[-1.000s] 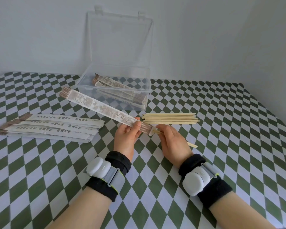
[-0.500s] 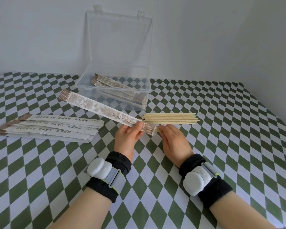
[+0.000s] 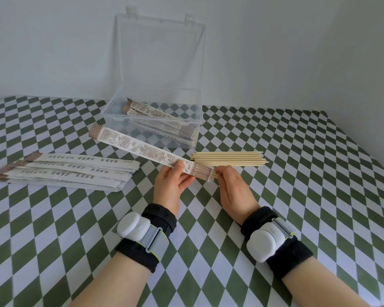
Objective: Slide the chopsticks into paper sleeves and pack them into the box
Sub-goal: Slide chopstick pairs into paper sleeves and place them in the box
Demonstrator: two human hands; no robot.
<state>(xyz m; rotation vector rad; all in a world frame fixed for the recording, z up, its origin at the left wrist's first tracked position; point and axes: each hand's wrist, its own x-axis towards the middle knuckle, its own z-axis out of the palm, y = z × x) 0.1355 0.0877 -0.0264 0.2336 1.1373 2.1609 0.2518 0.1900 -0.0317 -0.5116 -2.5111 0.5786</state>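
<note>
Left grip (image 3: 171, 185) pinches paper sleeve (image 3: 142, 149); right grip (image 3: 233, 189) pinches chopsticks (image 3: 214, 175) at its mouth

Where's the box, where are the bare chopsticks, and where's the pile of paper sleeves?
Box (image 3: 160, 138): head view, on its clear front wall.
Bare chopsticks (image 3: 228, 159): head view, middle of the pile.
Sleeve pile (image 3: 75, 171): head view, middle of the top sleeves.

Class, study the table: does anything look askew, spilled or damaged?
Nothing is spilled or damaged. The filled sleeves lie slantwise in the clear box, not square to its walls, and the empty sleeves are loosely fanned.
</note>
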